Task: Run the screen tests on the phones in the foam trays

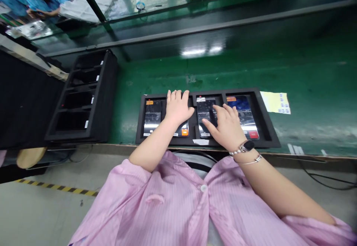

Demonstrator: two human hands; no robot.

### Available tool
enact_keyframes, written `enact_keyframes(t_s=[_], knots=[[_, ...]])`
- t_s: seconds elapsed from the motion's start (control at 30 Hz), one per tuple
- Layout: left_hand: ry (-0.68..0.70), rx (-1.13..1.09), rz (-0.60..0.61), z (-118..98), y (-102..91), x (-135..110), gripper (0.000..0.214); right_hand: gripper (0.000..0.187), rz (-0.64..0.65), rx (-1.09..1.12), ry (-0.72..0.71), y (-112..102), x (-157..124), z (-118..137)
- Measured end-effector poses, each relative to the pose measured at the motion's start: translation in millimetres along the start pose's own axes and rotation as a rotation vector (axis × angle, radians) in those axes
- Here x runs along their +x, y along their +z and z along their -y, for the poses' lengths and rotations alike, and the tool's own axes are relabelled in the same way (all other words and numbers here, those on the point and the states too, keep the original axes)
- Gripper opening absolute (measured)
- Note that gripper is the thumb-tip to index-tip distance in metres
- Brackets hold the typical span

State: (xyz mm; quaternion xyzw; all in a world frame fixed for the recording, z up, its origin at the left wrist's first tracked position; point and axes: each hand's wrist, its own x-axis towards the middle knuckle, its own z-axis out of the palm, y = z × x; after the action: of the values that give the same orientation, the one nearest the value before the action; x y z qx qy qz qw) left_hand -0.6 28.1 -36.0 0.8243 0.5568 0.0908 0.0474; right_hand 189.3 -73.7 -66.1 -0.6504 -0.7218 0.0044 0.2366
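Observation:
A black foam tray [268,125] lies on the green bench in front of me, holding several phones side by side in slots. My left hand [177,106] rests flat on the second phone [184,130] from the left, fingers stretched forward and together. My right hand [226,126] lies over the third phone [205,110], fingers spread and touching its screen. The leftmost phone [153,117] and the rightmost phone [243,108] are uncovered, their screens lit. I wear pink sleeves, with a watch and a bracelet on my right wrist.
A second black tray [106,97] with several dark slots stands to the left. A yellowish label sheet [276,102] lies right of the tray. A conveyor channel [251,19] runs across the back. A person in blue [50,0] works at far upper left. Bench edge is near my body.

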Motion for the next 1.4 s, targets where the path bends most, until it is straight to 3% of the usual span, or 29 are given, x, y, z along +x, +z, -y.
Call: enact_keyframes(t_s=[0.23, 0.47, 0.6, 0.7, 0.8, 0.9, 1.0, 1.13, 1.4], knots=[[-0.003, -0.007, -0.062, 2.5, 0.1, 2.2, 0.062, 0.074, 0.012, -0.063, 0.026, 5.8, 12.0, 1.6], [-0.003, 0.011, -0.083, 1.8, 4.6, 8.8, 0.062, 0.07, -0.034, 0.084, 0.06, 14.0, 19.6, -3.8], [0.008, -0.054, -0.114, 5.9, -1.0, 4.8, 0.059, 0.07, -0.012, 0.133, 0.091, 8.1, 21.5, -2.5], [0.029, -0.126, -0.233, 18.0, -18.5, -22.2, 0.055, 0.064, -0.102, 0.148, 0.05, -14.3, 12.2, -10.5], [0.042, -0.149, -0.351, 37.8, -39.7, -69.7, 0.057, 0.048, -0.202, 0.134, -0.021, -46.8, -12.0, -29.7], [0.025, -0.175, -0.365, 59.4, -49.7, -118.8, 0.051, 0.04, -0.172, 0.119, -0.008, -70.3, -41.9, -49.7], [-0.018, -0.179, -0.337, 70.9, -43.3, -152.7, 0.045, 0.038, -0.125, 0.111, 0.018, -74.0, -64.4, -60.0], [-0.03, -0.18, -0.306, 66.9, -25.1, -169.4, 0.041, 0.036, -0.123, 0.11, 0.024, -63.0, -75.1, -58.7], [-0.03, -0.148, -0.349, 65.3, -8.4, -164.6, 0.038, 0.046, -0.057, 0.044, 0.011, -52.8, -69.2, -58.3]])
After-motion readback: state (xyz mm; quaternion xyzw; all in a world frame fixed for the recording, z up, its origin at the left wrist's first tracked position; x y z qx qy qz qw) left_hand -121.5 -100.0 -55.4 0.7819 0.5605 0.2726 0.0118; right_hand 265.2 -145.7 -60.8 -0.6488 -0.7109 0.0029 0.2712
